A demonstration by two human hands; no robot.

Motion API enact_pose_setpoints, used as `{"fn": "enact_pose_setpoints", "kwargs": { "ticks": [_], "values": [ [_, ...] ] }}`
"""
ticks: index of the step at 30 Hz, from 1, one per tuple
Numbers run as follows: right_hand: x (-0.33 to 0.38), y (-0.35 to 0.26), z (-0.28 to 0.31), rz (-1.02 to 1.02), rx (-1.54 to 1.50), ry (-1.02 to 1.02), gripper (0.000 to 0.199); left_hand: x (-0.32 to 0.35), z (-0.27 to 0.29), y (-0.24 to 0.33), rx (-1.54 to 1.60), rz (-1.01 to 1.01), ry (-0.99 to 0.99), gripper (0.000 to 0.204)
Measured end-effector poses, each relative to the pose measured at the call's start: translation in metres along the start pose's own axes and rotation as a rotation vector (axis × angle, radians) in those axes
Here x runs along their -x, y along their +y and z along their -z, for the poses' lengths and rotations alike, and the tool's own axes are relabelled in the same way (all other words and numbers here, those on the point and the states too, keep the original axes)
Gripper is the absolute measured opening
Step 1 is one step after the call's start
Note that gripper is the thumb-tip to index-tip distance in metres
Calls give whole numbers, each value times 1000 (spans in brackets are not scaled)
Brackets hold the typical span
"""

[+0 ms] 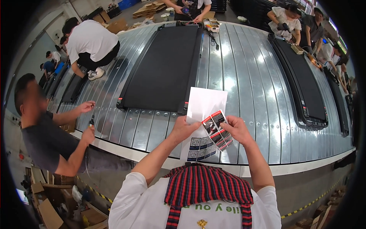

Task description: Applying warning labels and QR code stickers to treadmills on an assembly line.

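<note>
My left hand (pixel 183 129) is closed on a thin stack of sheets, its thumb on top. One is a blank white sheet (pixel 206 101); below the hand hangs a sheet of blue and white square code stickers (pixel 198 148). My right hand (pixel 237 130) pinches the right edge of a red and black sheet of warning stickers (pixel 216 129), which lies tilted over the other sheets. The left thumb reaches to that sheet's left edge. Just beyond my hands, a flat black treadmill deck (pixel 162 66) lies on the metal slat conveyor (pixel 225 68).
More black decks lie on the conveyor, one at the right (pixel 301 80). A co-worker (pixel 42 126) stands close on my left with a tool; another person (pixel 93 44) crouches on the slats. Others work along the far side. Cardboard (pixel 57 202) is piled at lower left.
</note>
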State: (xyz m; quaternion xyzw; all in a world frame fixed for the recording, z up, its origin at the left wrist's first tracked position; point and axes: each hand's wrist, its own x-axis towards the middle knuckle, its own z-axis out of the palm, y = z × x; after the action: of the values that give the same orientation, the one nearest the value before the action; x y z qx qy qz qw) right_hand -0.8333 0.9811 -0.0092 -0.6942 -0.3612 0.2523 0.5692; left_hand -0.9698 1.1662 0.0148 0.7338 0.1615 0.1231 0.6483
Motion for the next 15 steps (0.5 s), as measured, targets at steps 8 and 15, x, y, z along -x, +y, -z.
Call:
{"fn": "enact_pose_setpoints", "kwargs": {
  "ticks": [8,15],
  "values": [
    [-2,-28,-42,260,332,333,14,0,4,-4,65,-6,46,22],
    [-1,-39,-69,283,112,201,11,3,9,2,-13,-61,-19,19]
  ]
}}
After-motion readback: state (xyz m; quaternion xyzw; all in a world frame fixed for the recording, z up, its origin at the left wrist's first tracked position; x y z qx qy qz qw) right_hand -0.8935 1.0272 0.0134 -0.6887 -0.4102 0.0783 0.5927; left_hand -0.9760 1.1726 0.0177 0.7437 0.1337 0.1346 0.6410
